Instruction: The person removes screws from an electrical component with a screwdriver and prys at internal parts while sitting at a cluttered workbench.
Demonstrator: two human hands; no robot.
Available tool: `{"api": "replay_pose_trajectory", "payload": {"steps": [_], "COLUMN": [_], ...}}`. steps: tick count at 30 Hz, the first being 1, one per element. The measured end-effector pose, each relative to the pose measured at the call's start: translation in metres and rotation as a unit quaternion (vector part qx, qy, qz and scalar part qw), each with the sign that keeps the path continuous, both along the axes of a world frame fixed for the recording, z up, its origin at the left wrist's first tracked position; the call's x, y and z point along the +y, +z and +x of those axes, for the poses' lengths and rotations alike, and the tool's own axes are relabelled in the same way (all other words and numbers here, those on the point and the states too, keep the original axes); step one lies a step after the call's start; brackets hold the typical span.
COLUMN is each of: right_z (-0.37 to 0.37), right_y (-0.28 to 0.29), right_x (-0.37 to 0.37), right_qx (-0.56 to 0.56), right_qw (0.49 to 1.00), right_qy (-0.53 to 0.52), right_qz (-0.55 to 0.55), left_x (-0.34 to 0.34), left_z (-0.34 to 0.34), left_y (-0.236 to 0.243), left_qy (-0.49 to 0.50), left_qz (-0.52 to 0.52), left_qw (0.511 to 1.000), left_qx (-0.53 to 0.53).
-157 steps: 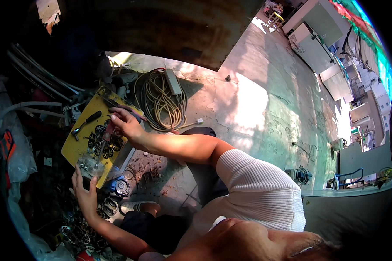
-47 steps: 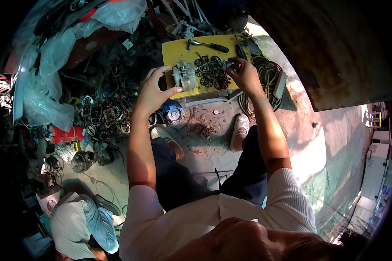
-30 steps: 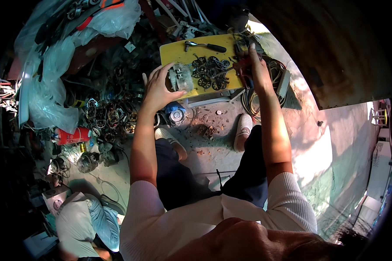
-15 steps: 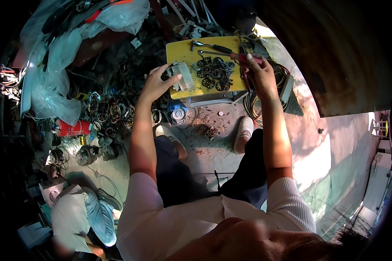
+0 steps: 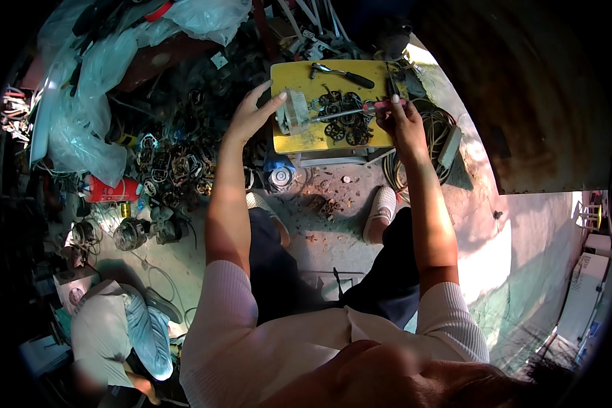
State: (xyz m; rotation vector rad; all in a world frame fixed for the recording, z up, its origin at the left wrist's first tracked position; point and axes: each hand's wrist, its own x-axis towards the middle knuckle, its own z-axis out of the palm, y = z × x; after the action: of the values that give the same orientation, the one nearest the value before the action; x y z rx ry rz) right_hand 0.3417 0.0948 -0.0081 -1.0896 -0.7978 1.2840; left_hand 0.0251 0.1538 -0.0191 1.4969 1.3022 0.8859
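Note:
A yellow board (image 5: 381,139) on a low stand is in front of me. A pale grey, block-shaped part (image 5: 294,112) lies at its left end. My left hand (image 5: 246,117) is beside this part, fingers stretched and spread, the thumb at its upper left edge. My right hand (image 5: 402,129) grips the red handle of a screwdriver (image 5: 343,115). Its shaft points left, with the tip at the right side of the grey part. Beneath the shaft lie several dark wheel-like parts (image 5: 347,132). A ratchet wrench (image 5: 350,74) with a black grip lies along the far side.
Piled metal parts (image 5: 163,163) and plastic sheeting (image 5: 95,115) cover the left. A red canister (image 5: 112,190) lies there. Coiled cables (image 5: 428,119) are right of the board, near a large rusty panel (image 5: 523,88). Another person (image 5: 109,326) crouches at lower left.
My right hand has brought the screwdriver down and left, so its tip now reaches the grey part. My left thumb has shifted up to that part's top edge. The view has shifted slightly.

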Motion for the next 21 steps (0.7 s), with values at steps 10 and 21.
{"api": "replay_pose_trajectory", "payload": {"steps": [10, 21], "right_z": [-0.028, -0.048], "right_y": [-0.013, -0.019], "right_x": [0.008, 0.012], "right_qx": [0.010, -0.046], "right_qw": [0.999, 0.994], "right_qy": [0.026, 0.006], "right_qz": [-0.041, -0.101], "left_x": [-0.035, -0.032], "left_z": [-0.033, -0.052], "left_y": [0.016, 0.012], "left_qy": [-0.046, -0.025], "left_qz": [0.126, 0.142], "left_qw": [0.966, 0.957], "left_qx": [0.219, 0.253]}}
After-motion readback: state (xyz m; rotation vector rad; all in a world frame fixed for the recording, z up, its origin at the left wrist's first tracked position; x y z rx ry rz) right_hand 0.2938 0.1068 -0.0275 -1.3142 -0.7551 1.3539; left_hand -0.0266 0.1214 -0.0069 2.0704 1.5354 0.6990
